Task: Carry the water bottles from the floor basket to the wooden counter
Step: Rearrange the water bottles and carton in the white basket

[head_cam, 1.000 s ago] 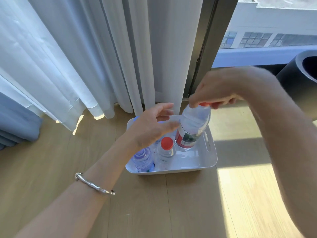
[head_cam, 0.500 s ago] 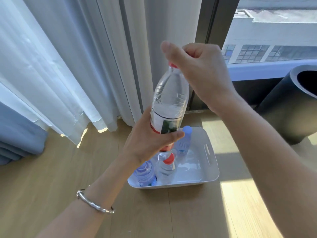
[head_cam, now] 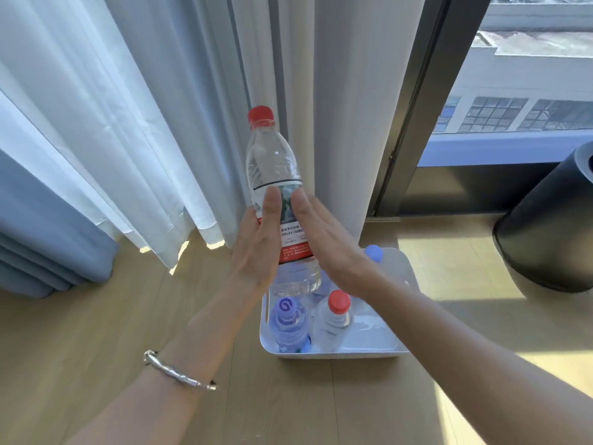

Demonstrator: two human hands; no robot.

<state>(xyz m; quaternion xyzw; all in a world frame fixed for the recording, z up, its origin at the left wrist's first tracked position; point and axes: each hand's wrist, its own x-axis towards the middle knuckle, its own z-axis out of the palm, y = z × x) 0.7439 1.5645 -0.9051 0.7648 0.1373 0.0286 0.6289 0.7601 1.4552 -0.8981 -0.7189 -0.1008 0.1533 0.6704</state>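
Fingers [head_cam: 272, 207] on both sides clasp the bottle [head_cam: 274, 162], which is upright in the air above the basket [head_cam: 337, 354].

It's clear, ribbed plastic, rounded at the shoulder, with a red screw cap [head_cam: 260, 114] and a red-and-white label [head_cam: 294, 240] round its waist. The basket is a smooth white plastic tub with rounded corners, sitting on a pale wood-plank floor [head_cam: 96, 332]. Other bottles [head_cam: 333, 319] stand in it, two with blue caps and one with red; the far blue one is mostly hidden behind the right wrist. Sheer white curtain [head_cam: 154, 123] hangs in soft folds behind, beside a dark-framed window [head_cam: 519, 91]. A matte black round bin [head_cam: 545, 239] stands to the right, well apart from the basket. A silver bracelet [head_cam: 179, 372] circles the left wrist.

The left hand [head_cam: 256, 242] has its thumb lying straight up the label, and the rest of its fingers go behind the bottle, out of sight. The right hand [head_cam: 324, 242] lies flat against the bottle's other side, fingers straight and pressed together.
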